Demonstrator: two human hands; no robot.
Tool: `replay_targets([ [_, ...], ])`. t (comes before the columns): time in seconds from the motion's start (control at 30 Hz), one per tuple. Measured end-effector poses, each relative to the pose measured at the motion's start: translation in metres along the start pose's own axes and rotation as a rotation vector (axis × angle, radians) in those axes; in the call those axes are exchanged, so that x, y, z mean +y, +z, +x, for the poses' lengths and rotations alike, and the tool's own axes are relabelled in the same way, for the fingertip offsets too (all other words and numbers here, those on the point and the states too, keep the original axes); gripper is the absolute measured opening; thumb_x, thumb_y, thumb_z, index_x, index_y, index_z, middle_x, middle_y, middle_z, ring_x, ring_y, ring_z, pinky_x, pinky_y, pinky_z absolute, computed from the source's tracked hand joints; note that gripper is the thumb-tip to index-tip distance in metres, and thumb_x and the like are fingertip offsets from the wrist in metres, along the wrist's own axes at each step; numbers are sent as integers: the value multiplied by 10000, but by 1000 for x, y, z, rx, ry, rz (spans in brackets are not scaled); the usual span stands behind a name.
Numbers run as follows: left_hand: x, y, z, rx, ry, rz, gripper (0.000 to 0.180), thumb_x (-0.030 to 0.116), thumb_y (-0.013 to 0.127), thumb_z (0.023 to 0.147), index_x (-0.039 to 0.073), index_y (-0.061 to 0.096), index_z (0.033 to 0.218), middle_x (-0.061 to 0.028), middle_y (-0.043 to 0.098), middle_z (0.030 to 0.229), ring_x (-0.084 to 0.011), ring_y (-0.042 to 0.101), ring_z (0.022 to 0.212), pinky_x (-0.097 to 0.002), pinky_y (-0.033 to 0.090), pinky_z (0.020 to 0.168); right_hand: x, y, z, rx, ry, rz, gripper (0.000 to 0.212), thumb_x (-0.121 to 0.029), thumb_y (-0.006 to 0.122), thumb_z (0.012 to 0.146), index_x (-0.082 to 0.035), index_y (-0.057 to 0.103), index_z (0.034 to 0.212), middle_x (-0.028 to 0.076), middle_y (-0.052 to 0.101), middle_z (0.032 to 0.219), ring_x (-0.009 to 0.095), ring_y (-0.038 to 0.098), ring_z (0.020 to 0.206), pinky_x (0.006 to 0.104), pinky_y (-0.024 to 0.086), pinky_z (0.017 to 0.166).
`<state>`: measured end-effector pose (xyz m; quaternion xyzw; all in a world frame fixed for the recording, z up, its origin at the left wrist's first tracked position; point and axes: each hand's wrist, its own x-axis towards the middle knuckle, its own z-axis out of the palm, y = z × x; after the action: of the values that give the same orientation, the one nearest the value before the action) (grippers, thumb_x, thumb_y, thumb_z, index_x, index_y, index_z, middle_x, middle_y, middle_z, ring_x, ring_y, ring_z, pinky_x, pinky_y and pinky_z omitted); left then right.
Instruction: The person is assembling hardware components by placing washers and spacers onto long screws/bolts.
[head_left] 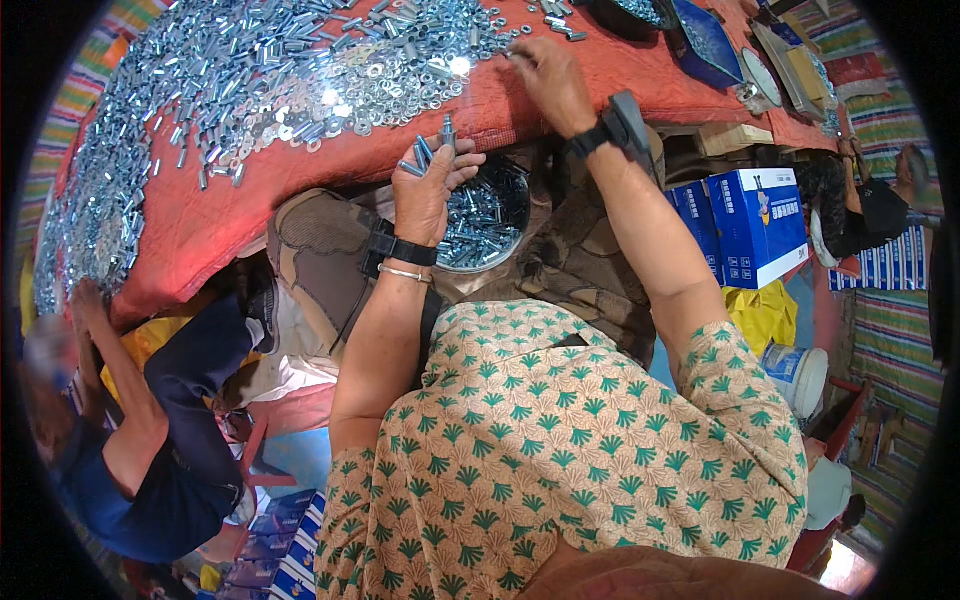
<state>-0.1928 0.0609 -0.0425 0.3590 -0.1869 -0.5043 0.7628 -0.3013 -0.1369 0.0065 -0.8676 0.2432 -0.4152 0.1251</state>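
My left hand is closed around several shiny metal anchor bolts, which stick up past the thumb; one stands upright by the fingers. Below and beside it sits a round metal bowl filled with similar bolts. Over the edge of the red-covered table, my right hand is closed in a pinch; what its fingertips hold, if anything, is too small to make out. Flat washers lie spread on the cloth left of that hand, beside a large heap of metal sleeves and bolts.
Blue trays with small metal parts stand at the table's far right. Blue and white boxes are stacked right of my arm, above a white bucket. A person in dark blue sits at the left, a hand by the heap; others sit far right.
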Motion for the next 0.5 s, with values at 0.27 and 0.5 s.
replay_targets([
  [0.27,-2,2,1,-25,-16,-1,218,107,575,930,-15,530,1104,-175,645,1015,-247,678,878,-283,568,735,26,13,10,-142,184,-321,298,-295,718,767,-17,659,860,175,648,806,358,628,777,445,488,671],
  [0.5,-4,-5,2,-23,-37,21,216,104,574,930,-16,527,1103,-169,648,1006,-174,662,778,-241,544,665,-11,-8,2,-290,117,152,245,-207,725,777,-20,652,917,120,655,841,229,644,758,341,506,660],
])
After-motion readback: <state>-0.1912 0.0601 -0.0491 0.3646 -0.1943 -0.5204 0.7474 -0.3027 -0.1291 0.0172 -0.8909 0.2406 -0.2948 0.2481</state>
